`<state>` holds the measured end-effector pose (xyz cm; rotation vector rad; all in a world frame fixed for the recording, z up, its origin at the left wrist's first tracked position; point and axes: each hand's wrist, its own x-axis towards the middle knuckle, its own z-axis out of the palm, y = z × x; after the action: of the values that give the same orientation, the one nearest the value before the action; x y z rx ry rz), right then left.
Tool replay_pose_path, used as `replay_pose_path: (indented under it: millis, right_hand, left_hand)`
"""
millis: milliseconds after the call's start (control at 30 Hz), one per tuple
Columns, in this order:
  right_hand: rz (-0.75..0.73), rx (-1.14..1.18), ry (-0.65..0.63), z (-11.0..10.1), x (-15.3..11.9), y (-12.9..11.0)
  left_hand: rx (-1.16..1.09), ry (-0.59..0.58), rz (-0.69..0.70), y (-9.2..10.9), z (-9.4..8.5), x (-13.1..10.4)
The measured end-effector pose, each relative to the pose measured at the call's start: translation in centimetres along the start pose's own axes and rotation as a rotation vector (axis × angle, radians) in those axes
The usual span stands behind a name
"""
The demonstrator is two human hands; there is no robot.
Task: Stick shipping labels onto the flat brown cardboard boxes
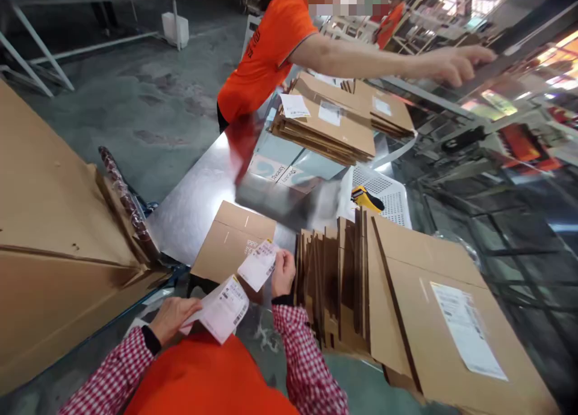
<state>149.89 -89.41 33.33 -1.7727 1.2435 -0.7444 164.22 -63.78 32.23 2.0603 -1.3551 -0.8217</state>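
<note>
My left hand [172, 318] is closed on a strip of printed white labels [224, 309] near my orange apron. At the right edge of another white label [258, 264], my right hand [283, 273] pinches it between thumb and fingers. That label hangs over a flat brown cardboard piece [226, 231] on the metal table [194, 189]. The two labels nearly meet at their corners; whether they are joined is unclear. Just right of my right hand stands a row of upright folded cardboard [334, 276], its front piece bearing a white label [469, 327].
A person in an orange shirt [266, 47] reaches an arm rightward across the far side. Flat cardboard stacks [334, 126] lie on a pale blue box [280, 156]. A white basket [392, 192] holds a yellow-black tool [368, 199]. A large carton [58, 222] stands left.
</note>
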Motion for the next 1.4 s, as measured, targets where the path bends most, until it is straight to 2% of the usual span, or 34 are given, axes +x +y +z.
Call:
replay_pose_path:
  millis: [33,100,200,267,333,400,533,600,700,733,800,933,1000,1100,1233,1400]
  right_hand:
    - [0.009,-0.012,-0.02,0.6,1.6,0.7]
    - [-0.001,-0.034,-0.136,2.3,3.6,1.7]
    - [-0.026,-0.094,-0.313,5.6,4.0,2.3]
    - [-0.038,-0.156,-0.378,7.4,3.7,2.3]
    - [-0.043,-0.23,-0.406,8.2,3.5,2.3]
    - [-0.038,-0.314,-0.404,7.9,3.7,2.3]
    - [0.0,-0.514,-0.273,7.1,3.2,1.9]
    - [-0.092,-0.634,-0.281,8.1,1.8,1.7]
    - [-0.363,-0.734,-0.475,10.3,0.0,1.8]
    - [-0.401,-0.739,-0.516,10.6,-0.1,2.1]
    - [-0.323,-0.763,-0.478,9.8,0.6,3.3]
    - [0.084,-0.709,-0.115,4.7,2.7,6.5]
    - [0.168,-0.645,-0.019,2.8,2.3,7.5]
    - [0.166,-0.556,-0.033,2.6,0.1,7.7]
    - [0.169,-0.434,-0.035,3.0,-2.0,6.0]
    - [0.018,-0.194,-0.063,-0.3,-2.4,1.6]
  left_hand:
    - [0.027,-0.005,0.021,-0.9,0.1,0.0]
    - [0.069,-0.005,0.072,-2.3,0.4,0.5]
    - [0.104,0.033,0.126,-3.7,1.3,2.2]
    - [0.121,0.062,0.131,-4.3,2.0,3.4]
    - [0.134,0.077,0.121,-5.0,2.7,4.4]
    - [0.141,0.076,0.112,-5.5,3.0,4.8]
    - [0.139,0.07,0.102,-5.9,3.2,4.9]
    - [0.136,0.07,0.096,-5.7,3.2,4.9]
    - [0.127,0.07,0.084,-5.4,3.0,5.0]
    - [0.121,0.07,0.079,-5.3,2.9,5.0]
    - [0.105,0.068,0.071,-5.3,2.7,5.1]
    - [0.053,0.086,0.038,-5.5,2.6,5.2]
    - [0.022,0.118,0.005,-5.6,2.8,5.3]
    - [-0.025,0.168,-0.052,-5.9,3.2,5.8]
    - [-0.084,0.191,-0.118,-6.4,2.2,6.6]
    - [-0.185,0.178,-0.127,-5.2,0.5,6.8]
